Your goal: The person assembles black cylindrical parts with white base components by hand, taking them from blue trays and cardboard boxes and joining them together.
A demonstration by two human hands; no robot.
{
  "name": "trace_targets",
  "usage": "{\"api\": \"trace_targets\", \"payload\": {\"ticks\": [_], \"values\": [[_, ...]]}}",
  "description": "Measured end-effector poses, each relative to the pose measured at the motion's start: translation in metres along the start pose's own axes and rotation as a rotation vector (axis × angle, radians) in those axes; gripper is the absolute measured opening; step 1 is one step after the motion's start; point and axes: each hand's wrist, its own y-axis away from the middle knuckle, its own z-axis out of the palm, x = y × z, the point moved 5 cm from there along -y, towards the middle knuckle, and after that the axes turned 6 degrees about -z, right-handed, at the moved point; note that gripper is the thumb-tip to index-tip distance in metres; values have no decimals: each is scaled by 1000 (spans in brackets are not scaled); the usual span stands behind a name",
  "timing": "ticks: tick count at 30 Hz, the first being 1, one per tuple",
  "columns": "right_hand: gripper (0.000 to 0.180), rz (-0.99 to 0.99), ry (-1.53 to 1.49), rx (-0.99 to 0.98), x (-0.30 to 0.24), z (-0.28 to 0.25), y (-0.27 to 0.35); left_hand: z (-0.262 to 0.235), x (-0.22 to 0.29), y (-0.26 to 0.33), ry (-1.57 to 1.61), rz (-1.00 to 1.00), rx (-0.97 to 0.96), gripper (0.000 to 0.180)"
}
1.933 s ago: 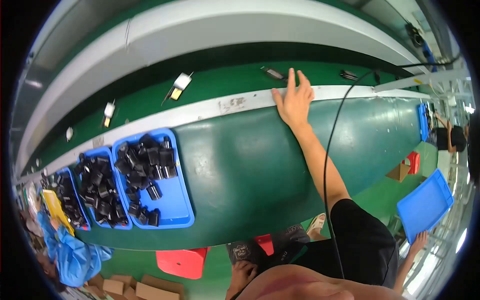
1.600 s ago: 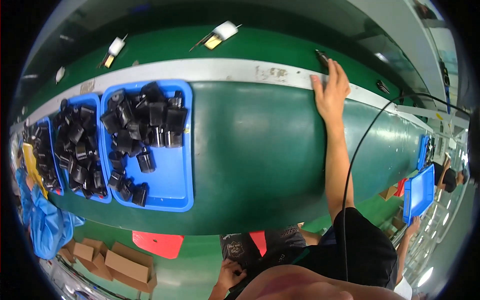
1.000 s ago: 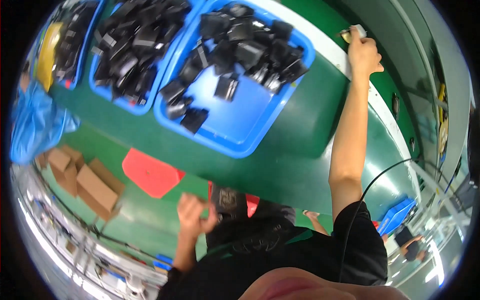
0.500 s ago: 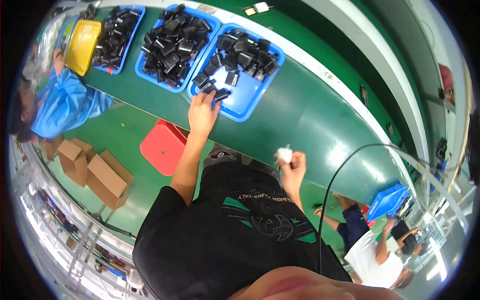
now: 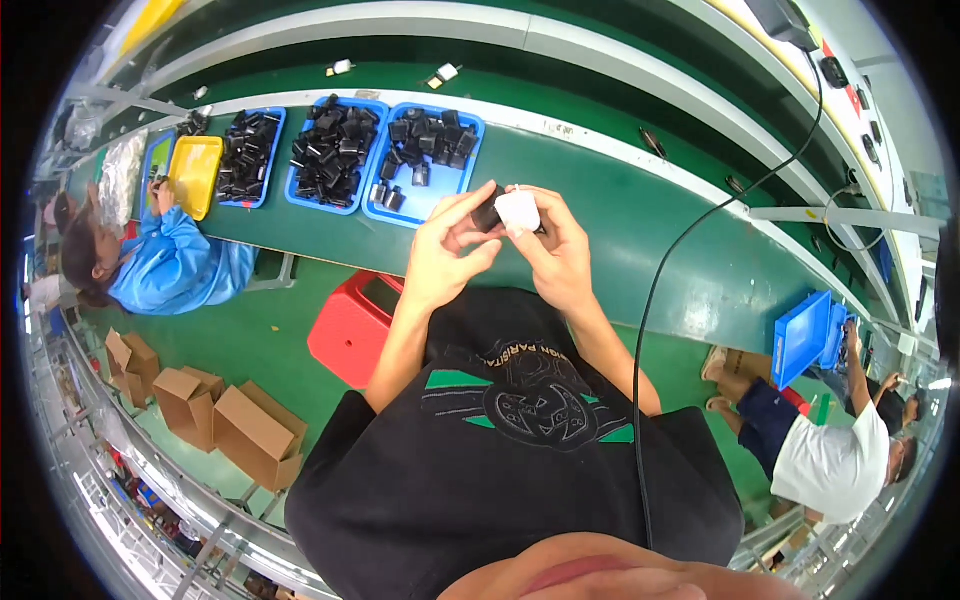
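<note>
Both hands meet over the near edge of the green bench. My left hand (image 5: 447, 250) pinches a small black block-shaped piece (image 5: 487, 212), which looks like a charger housing. Beside it, my right hand (image 5: 560, 250) grips a white wad (image 5: 518, 212) that looks like cloth, pressed against or very close to the black piece. Left of my hands is a blue tray (image 5: 455, 187) with similar black pieces lying toward its far side and a few at its near left corner. Another blue tray (image 5: 291, 190), heaped full of black pieces, adjoins it.
A co-worker in a blue smock (image 5: 185, 270) sits at left by a yellow tray (image 5: 198, 165). A red stool (image 5: 345, 340) and cardboard boxes (image 5: 250, 425) stand on the floor. A black cable (image 5: 655, 350) hangs at right. Another person (image 5: 830, 455) works at far right.
My left hand has left the blue tray with a black piece and come to the middle. My right hand has brought the white wad up to it. The view has shifted.
</note>
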Motion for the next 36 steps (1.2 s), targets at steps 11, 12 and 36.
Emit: {"api": "trace_targets", "payload": {"ticks": [11, 12, 36], "values": [[32, -59, 354, -136, -45, -19, 17, 4, 6, 34, 845, -312, 114, 25], [32, -49, 348, -126, -48, -17, 20, 6, 5, 34, 839, -326, 115, 25], [26, -305, 499, -131, -70, -17, 33, 36, 23, 44, 728, -318, 96, 37]]}}
